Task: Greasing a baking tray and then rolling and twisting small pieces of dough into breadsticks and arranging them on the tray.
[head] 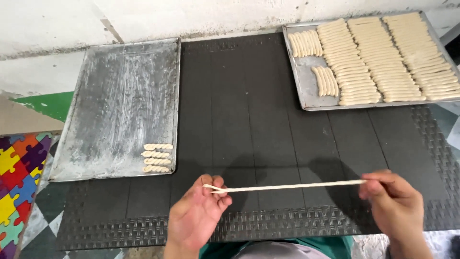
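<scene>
A thin pale dough rope (287, 186) is stretched level between my two hands above a black rubber mat (249, 120). My left hand (197, 216) pinches the rope's left end between thumb and fingers. The right end is pinched by my right hand (394, 204). On the left lies a floured metal tray (120, 96) with three twisted dough pieces (157, 158) in its near right corner. At the far right, a second metal tray (302, 86) holds several rows of plain dough sticks (383, 57).
A white wall runs along the back. A colourful puzzle-pattern mat (17, 182) lies at the near left, beside checkered floor tiles (43, 211). Green clothing shows at the bottom edge between my arms.
</scene>
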